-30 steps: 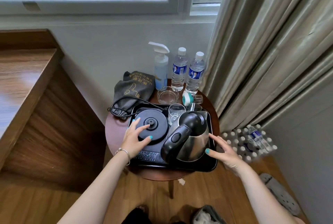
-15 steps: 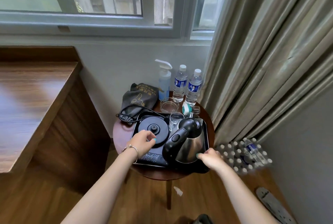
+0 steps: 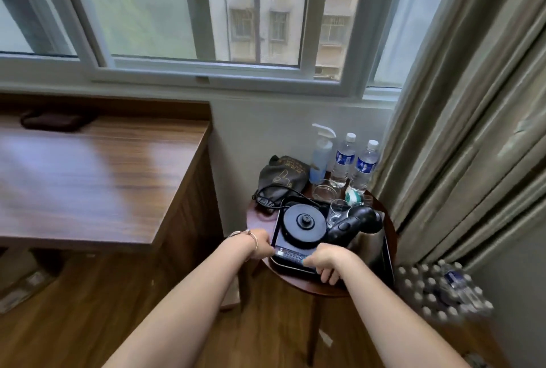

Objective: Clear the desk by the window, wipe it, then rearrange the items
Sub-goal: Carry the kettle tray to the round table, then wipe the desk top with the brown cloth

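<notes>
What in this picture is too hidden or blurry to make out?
- Head view: the left hand fingertips, hidden behind the black tray edge.
- Labels on the water bottles: too small to read.
- The pack of bottles on the floor: motion-blurred.
- The dark item on the desk: blurred, unidentifiable.

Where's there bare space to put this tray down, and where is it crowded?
The wooden desk left of the round table is bare except for a dark object at its back edge. The round table is crowded: black tray, kettle, spray bottle, water bottles and grey bag.
</notes>
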Tool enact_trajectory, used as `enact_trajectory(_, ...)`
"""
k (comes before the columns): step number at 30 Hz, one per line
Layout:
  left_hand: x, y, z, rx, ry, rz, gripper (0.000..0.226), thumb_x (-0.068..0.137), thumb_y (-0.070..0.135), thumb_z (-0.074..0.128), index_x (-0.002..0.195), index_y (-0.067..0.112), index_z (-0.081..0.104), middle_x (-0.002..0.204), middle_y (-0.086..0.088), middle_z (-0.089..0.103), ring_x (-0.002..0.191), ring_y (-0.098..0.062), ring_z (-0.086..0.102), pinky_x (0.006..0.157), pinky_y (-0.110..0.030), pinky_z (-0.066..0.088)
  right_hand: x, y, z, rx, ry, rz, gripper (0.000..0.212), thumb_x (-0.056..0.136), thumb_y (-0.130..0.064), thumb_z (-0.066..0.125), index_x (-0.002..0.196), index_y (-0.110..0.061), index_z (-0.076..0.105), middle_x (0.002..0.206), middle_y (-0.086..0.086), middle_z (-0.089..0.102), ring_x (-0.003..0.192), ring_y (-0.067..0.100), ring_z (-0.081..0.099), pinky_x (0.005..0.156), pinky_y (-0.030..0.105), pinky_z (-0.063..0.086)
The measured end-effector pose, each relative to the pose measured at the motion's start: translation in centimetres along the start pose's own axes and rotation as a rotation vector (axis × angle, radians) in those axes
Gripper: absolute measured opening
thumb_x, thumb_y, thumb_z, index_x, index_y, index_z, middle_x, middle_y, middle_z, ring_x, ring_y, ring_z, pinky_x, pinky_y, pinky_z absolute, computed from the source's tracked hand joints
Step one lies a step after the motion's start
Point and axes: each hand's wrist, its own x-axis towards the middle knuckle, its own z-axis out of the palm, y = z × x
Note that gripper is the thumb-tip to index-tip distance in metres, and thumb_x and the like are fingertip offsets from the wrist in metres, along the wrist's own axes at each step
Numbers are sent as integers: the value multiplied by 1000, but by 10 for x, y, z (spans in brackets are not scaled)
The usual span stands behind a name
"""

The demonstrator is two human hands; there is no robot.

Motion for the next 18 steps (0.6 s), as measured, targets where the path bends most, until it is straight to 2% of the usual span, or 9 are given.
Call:
enact_trajectory(2, -20, -18, -10, 33, -70, -21, 48, 81, 51, 49, 106, 14, 63, 115, -12, 64, 103, -30, 61, 87, -33, 48, -13, -30, 8, -62, -9, -49, 33, 96, -39, 47, 101, -6, 50, 97, 12, 62, 77, 27, 62, 56, 27, 42)
enact_trajectory(3, -28, -27, -14, 27, -101, -29, 44, 83, 51, 50, 104, 15, 63, 113, -13, 65, 101, -31, 61, 86, -34, 48, -18, -46, 11, -84, 12, -81, 36, 96, -40, 48, 106, -6, 51, 97, 13, 63, 77, 27, 63, 58, 27, 43)
enact_trajectory(5, -45, -44, -22, 4, -96, -32, 29, 90, 45, 49, 87, 19, 61, 102, -10, 63, 89, -29, 58, 79, -31, 45, -29, -78, 19, -111, 102, -175, 39, 94, -38, 50, 113, -4, 52, 94, 14, 64, 71, 28, 62, 58, 26, 46)
enact_trajectory(6, -54, -53, -26, -3, -59, -24, 28, 90, 43, 49, 86, 19, 62, 102, -7, 62, 89, -27, 57, 81, -29, 46, -35, -94, 23, -115, 148, -221, 38, 94, -36, 51, 114, -4, 51, 93, 14, 63, 66, 27, 60, 57, 26, 46)
enact_trajectory(8, -73, -72, -36, -2, 62, -18, 35, 90, 40, 49, 102, 13, 67, 111, -7, 65, 100, -27, 60, 89, -33, 49, -49, -125, 31, -117, 215, -297, 30, 92, -34, 51, 103, -6, 53, 90, 12, 63, 64, 26, 59, 59, 28, 48)
enact_trajectory(10, -95, -90, -51, -20, 186, -25, 35, 92, 35, 48, 109, 10, 66, 113, -10, 65, 104, -28, 60, 90, -34, 50, -65, -156, 38, -132, 297, -367, 26, 89, -35, 49, 92, -10, 54, 91, 11, 66, 73, 26, 64, 71, 33, 55)
enact_trajectory(12, -117, -112, -64, -52, 268, -34, 33, 92, 31, 47, 107, 9, 66, 112, -12, 65, 103, -30, 60, 88, -35, 50, -79, -187, 45, -143, 379, -442, 23, 86, -36, 52, 89, -14, 55, 95, 11, 65, 82, 28, 63, 84, 37, 54)
enact_trajectory(16, -155, -163, -71, -137, 335, -90, 30, 88, 30, 45, 96, 10, 66, 103, -14, 67, 100, -31, 62, 80, -32, 49, -96, -245, 72, -167, 418, -574, 26, 84, -39, 54, 92, -15, 63, 93, 5, 67, 82, 24, 65, 77, 31, 51)
enact_trajectory(18, -172, -188, -66, -153, 349, -142, 27, 90, 27, 48, 100, 9, 66, 105, -14, 66, 99, -30, 61, 75, -28, 45, -100, -270, 91, -219, 397, -630, 25, 87, -34, 52, 94, -16, 67, 94, 4, 69, 84, 22, 67, 73, 29, 50)
